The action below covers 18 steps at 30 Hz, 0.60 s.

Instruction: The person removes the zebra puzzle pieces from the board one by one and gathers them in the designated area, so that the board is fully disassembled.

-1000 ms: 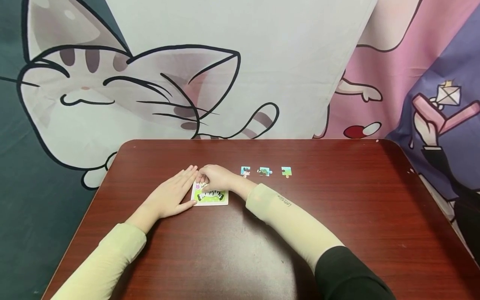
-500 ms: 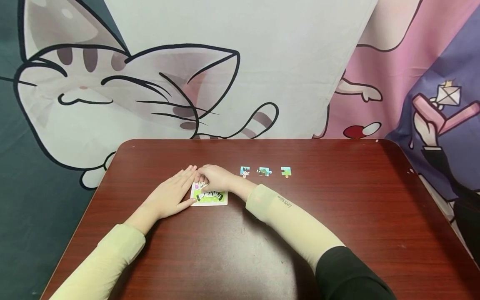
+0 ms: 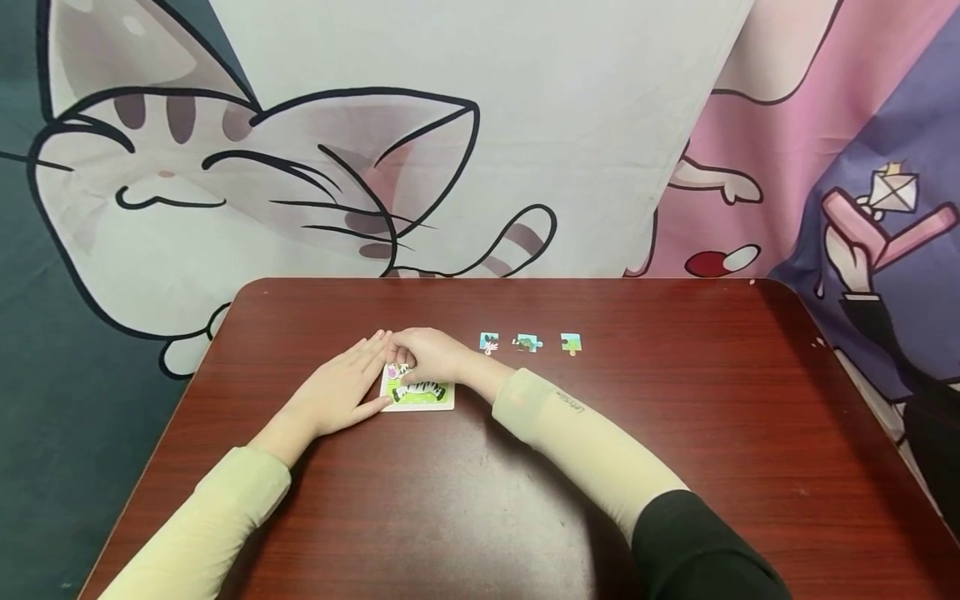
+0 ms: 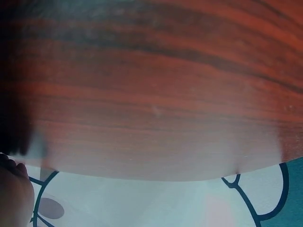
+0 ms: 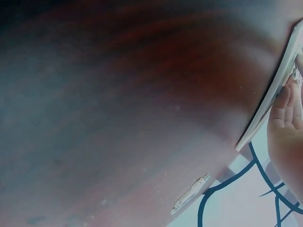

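A small zebra jigsaw puzzle (image 3: 422, 397) in a white-edged tray lies flat on the table. Along its left side my left hand (image 3: 333, 396) rests with straight fingers, its thumb touching the lower left corner. Over the upper part bends my right hand (image 3: 435, 354), fingers curled and thumb on the picture, pinching a puzzle piece (image 3: 395, 372) at the upper left; most of that piece is hidden. The right wrist view shows the tray's edge (image 5: 265, 104) beside the curled fingers. Only a bit of the left hand (image 4: 14, 194) enters the left wrist view.
Three loose pieces lie in a row right of the puzzle: one with a dark and white print (image 3: 489, 342), one blue-green (image 3: 528, 342), one green (image 3: 572, 342). The brown table (image 3: 675, 400) ends at a cartoon cat cloth (image 3: 585, 150).
Both hands stay at the puzzle in nearly the same pose. The puzzle and hands appear only very slightly further left in the head view.
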### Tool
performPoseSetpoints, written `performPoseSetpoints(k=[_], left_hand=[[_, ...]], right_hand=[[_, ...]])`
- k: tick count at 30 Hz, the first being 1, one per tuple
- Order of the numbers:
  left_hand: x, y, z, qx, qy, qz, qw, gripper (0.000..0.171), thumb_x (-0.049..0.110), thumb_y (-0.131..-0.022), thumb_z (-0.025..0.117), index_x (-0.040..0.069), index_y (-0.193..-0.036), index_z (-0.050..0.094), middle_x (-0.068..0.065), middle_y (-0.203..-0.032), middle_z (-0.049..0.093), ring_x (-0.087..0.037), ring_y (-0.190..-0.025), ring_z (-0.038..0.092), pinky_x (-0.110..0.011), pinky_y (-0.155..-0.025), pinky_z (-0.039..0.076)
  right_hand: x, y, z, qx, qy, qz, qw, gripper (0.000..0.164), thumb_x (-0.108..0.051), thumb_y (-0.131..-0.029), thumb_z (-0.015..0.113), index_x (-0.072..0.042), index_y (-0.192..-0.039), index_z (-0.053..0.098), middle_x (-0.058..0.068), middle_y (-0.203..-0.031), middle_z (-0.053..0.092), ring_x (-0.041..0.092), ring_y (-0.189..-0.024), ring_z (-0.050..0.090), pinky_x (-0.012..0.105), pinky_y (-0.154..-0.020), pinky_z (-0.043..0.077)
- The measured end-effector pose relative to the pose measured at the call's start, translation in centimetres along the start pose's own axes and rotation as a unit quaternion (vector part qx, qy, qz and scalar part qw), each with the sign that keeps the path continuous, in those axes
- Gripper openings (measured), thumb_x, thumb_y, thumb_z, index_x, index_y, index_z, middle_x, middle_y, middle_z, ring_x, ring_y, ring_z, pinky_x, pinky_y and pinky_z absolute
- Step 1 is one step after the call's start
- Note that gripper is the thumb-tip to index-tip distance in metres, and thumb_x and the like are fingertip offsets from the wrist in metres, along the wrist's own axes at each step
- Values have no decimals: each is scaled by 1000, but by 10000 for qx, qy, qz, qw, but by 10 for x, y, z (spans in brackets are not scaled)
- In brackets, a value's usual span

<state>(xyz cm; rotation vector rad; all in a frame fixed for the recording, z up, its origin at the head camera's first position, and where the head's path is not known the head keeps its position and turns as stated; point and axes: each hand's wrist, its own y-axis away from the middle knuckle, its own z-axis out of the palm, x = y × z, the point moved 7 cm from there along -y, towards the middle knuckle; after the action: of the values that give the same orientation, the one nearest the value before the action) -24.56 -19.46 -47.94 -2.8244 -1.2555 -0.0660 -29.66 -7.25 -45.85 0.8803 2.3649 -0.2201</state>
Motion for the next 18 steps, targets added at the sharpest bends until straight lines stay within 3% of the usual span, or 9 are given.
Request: performPoseSetpoints(k=[9, 18], left_hand=[[-1, 1, 1, 21, -3, -24, 10000, 89, 48, -101, 63, -7, -163, 31, -22, -174, 29, -36, -162, 30, -53, -131, 31], [-1, 1, 1, 13, 6, -24, 10000, 88, 48, -102, 62, -6, -164, 31, -22, -173, 29, -36, -162, 30, -52, -132, 31]], right_hand=[[-1, 3, -6, 268, -299, -263, 9988, 10, -7, -95, 77, -11, -103, 73, 0, -90, 72, 7, -84, 63, 13, -78, 50], [0, 4, -8, 340, -277, -307, 9986, 8, -5, -94, 72, -9, -99, 75, 0, -88, 72, 7, -81, 61, 11, -74, 47]])
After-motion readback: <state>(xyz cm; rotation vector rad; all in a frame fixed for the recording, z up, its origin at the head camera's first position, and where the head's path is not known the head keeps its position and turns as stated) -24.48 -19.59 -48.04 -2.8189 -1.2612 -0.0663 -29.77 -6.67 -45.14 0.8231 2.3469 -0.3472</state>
